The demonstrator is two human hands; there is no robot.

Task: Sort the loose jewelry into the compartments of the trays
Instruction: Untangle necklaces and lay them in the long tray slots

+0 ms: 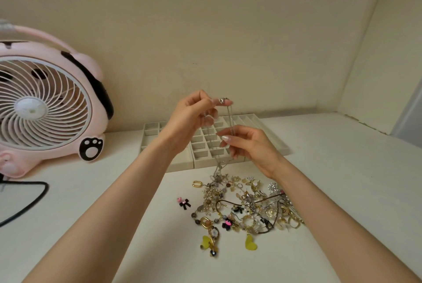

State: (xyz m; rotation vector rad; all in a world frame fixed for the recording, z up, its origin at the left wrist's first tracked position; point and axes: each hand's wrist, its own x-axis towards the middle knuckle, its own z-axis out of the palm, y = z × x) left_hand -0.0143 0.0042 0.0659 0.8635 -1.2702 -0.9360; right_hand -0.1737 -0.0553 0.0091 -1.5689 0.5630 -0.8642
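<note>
1. Loose jewelry pile (246, 207): gold, pearl and black pieces heaped on the white table (91, 191), near centre-right. A bow charm (184, 202) lies apart to its left.
2. Silver chain (230, 120): lower end at the pile's far edge, the rest lifted upright.
3. Right hand (249, 145): pinches the chain partway up, above the trays.
4. Left hand (194, 116): higher, pinches the chain's top end.
5. Compartment trays (182, 165): side by side, just beyond the pile.
6. Pink fan (45, 104): far left, near the wall.
</note>
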